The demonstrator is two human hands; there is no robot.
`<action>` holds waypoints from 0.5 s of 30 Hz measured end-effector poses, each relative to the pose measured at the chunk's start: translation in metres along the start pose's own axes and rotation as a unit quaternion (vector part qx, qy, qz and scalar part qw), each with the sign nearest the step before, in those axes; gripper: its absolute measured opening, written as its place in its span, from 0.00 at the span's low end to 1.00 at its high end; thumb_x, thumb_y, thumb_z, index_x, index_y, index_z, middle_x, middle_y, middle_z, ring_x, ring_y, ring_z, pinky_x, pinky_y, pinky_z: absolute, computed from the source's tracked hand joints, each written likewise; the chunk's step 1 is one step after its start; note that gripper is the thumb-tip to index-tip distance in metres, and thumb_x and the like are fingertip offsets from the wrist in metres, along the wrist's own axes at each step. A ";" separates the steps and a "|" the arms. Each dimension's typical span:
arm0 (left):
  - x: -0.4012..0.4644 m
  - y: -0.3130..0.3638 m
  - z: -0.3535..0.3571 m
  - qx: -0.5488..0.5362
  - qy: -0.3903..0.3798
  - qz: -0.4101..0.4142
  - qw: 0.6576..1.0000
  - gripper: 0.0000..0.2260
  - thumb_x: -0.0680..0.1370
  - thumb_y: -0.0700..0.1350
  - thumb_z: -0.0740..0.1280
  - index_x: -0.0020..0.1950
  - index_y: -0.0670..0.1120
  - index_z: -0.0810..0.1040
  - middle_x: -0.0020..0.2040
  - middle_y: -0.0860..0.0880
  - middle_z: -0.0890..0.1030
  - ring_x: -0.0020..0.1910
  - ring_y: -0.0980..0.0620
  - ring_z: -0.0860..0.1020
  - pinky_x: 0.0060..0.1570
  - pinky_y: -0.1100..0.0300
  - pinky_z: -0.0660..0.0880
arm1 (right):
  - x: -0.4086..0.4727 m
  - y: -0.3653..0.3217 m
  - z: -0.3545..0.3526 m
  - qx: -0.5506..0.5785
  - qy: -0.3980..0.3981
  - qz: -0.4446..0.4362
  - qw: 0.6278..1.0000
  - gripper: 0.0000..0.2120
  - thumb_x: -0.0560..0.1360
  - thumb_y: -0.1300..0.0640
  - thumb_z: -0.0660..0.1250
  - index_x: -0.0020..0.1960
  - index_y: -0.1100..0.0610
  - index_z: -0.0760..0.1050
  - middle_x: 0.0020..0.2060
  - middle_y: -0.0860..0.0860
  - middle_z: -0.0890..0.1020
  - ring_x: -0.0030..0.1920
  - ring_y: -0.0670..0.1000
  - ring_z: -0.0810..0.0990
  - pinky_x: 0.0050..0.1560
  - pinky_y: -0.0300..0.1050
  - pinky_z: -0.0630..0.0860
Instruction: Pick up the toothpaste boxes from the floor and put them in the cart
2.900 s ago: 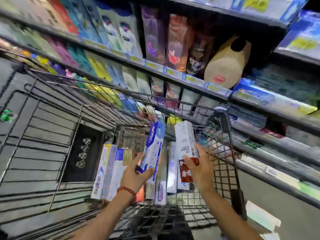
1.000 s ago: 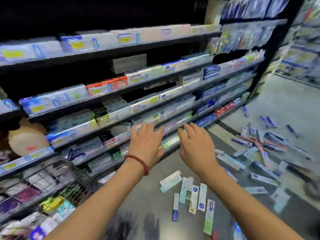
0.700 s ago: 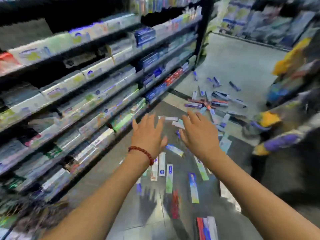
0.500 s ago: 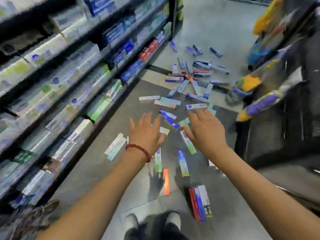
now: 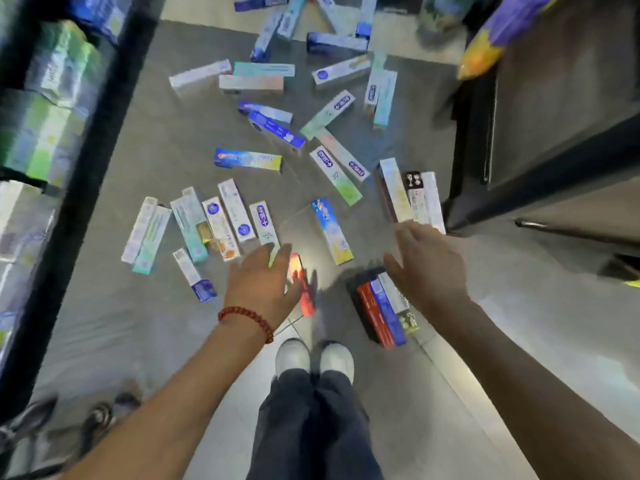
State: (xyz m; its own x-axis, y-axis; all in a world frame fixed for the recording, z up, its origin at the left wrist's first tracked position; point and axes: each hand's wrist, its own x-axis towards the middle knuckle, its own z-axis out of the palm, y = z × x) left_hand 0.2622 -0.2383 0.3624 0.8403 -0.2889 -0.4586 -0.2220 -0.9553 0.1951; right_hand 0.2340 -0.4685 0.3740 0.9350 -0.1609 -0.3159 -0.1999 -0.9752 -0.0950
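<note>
Several toothpaste boxes lie scattered over the grey floor ahead of my feet. My left hand (image 5: 265,284), with a red bead bracelet on the wrist, hovers open and empty above a red box (image 5: 303,289). My right hand (image 5: 427,268) is also open and empty, held above a small stack of red, blue and white boxes (image 5: 382,308). A blue-and-yellow box (image 5: 331,232) lies between my hands, a little farther out. A row of white and teal boxes (image 5: 207,225) lies to the left. The cart's wheel area shows only faintly at the bottom left.
A shelf unit full of boxed goods (image 5: 45,133) runs down the left side. A dark display unit (image 5: 554,116) stands on the right with packets hanging above. My white shoes (image 5: 313,358) stand just behind the red box. More boxes (image 5: 332,43) lie farther up the aisle.
I let go of the boxes in the cart and turned away from it. My view has swung down to the floor, and both empty hands have dropped toward the nearest boxes.
</note>
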 end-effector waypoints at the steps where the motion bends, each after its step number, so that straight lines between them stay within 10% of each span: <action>1: 0.007 0.000 0.026 -0.001 -0.010 0.010 1.000 0.29 0.75 0.58 0.55 0.74 0.47 0.63 0.71 0.41 0.67 0.69 0.41 0.67 0.66 0.43 0.65 | 0.000 0.007 0.026 0.006 -0.014 0.007 1.000 0.19 0.77 0.47 0.59 0.63 0.56 0.70 0.60 0.54 0.75 0.60 0.58 0.72 0.51 0.52 0.72; 15: 0.120 -0.028 0.319 -0.052 -0.080 -0.012 0.995 0.33 0.73 0.54 0.67 0.74 0.47 0.59 0.62 0.39 0.70 0.57 0.38 0.73 0.56 0.47 0.73 | 0.014 0.047 0.352 0.071 -0.139 0.117 0.981 0.29 0.76 0.46 0.62 0.72 0.53 0.58 0.65 0.53 0.70 0.63 0.56 0.69 0.52 0.51 0.74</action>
State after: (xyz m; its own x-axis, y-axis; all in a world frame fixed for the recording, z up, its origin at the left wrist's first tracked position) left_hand 0.2114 -0.2658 0.0254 0.7534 -0.2803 -0.5949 -0.1434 -0.9528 0.2675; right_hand 0.1348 -0.4626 0.0325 0.7463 -0.3109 -0.5886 -0.4568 -0.8823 -0.1132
